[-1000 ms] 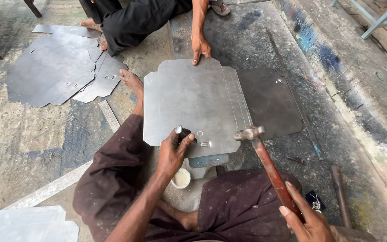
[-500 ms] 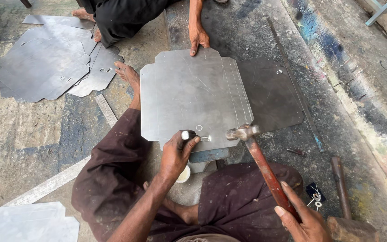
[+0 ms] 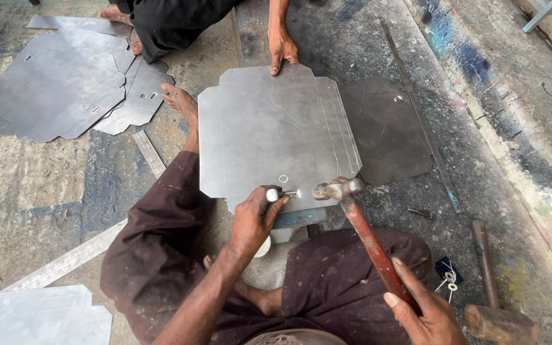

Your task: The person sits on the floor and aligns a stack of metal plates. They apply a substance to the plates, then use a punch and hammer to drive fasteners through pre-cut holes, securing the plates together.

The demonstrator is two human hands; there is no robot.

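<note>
Since a second ago, your hammer head has come down from just clear of the sheet's right edge to rest close beside the punch, and your left hand has shifted a little along the near edge.

Far left, a pile of cut grey metal sheets (image 3: 65, 89) lies on the concrete floor (image 3: 27, 185), with a long steel ruler (image 3: 65, 260) below it and a pale blank sheet (image 3: 33, 316) at the bottom corner.

Your left hand (image 3: 253, 220) curls its fingers (image 3: 275, 206) tightly around a short silvery steel punch (image 3: 280, 193), pinching it so its tip lies on the stack of notched shiny metal sheets (image 3: 269, 128) near their front edge. That stack sits in front of your knees, over a small metal block (image 3: 298, 218). A small round mark (image 3: 283, 179) shows just above the punch.

At the far edge, another person's hand (image 3: 282, 50) presses flat on the stack.

Your right hand (image 3: 423, 313) wraps closed fingers around the lower end of the red-handled ball-peen hammer (image 3: 359, 220); its head is just right of the punch, above the sheet edge.

Farther right, a darker metal sheet (image 3: 384, 131) lies partly under the stack, and a heavy rusty hammer (image 3: 490, 294) rests on the floor.
</note>
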